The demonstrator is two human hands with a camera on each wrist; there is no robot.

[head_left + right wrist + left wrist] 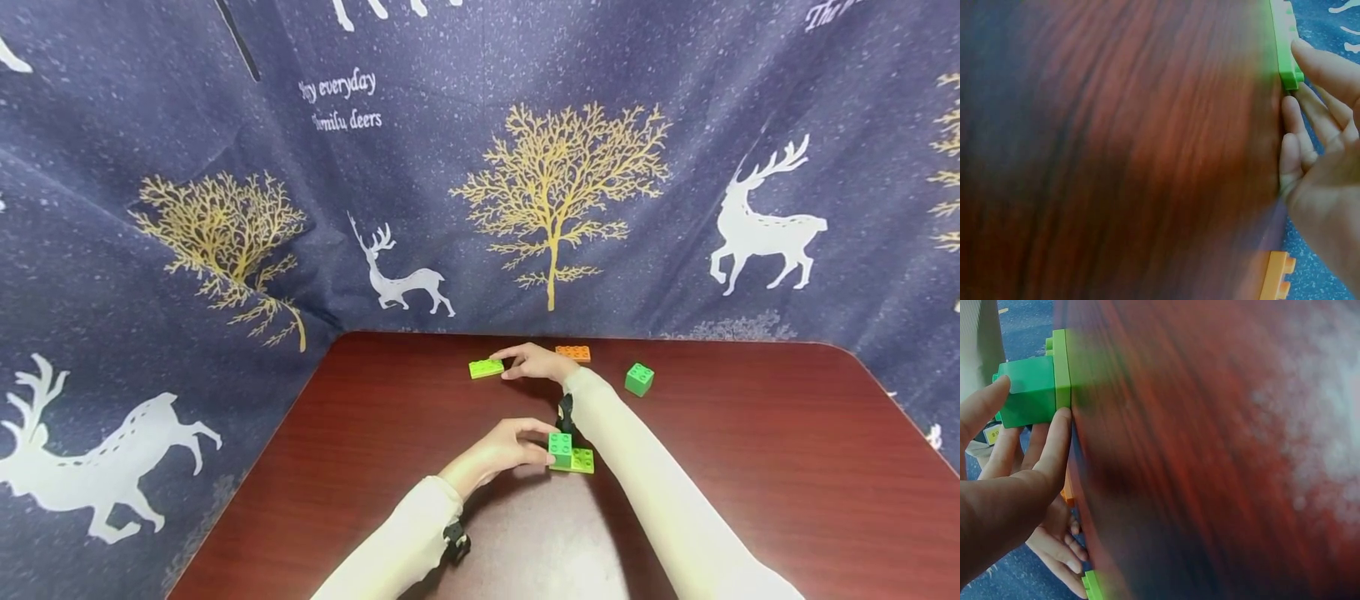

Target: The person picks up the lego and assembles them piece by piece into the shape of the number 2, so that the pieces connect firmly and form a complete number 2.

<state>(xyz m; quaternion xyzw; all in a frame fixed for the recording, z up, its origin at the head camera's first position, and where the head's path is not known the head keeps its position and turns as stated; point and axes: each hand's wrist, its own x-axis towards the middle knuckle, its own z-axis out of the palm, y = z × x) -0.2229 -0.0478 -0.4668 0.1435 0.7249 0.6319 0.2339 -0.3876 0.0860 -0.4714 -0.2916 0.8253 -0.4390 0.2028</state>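
My left hand (504, 452) holds a green 2x2 toy brick (559, 448) from its left side. That brick sits on one end of a lime-green flat building plate (582, 460), whose bare studs show to the right. In the left wrist view, the thumb presses the stud side of the green brick (1029, 394) and a fingertip touches the plate's (1063, 369) edge. Farther back, my right hand (534, 362) pinches the right end of a second lime-green building plate (484, 368). In the right wrist view, the thumb overlaps this plate's (1282, 44) studded side; other fingertips are partly hidden behind it.
An orange building plate (573, 353) lies at the table's back, just behind the right hand. Another green brick (639, 379) stands to the right of the right forearm. The brown table (765, 450) ends at a dark blue patterned cloth (600, 275). The right arm crosses over the table beside the left hand.
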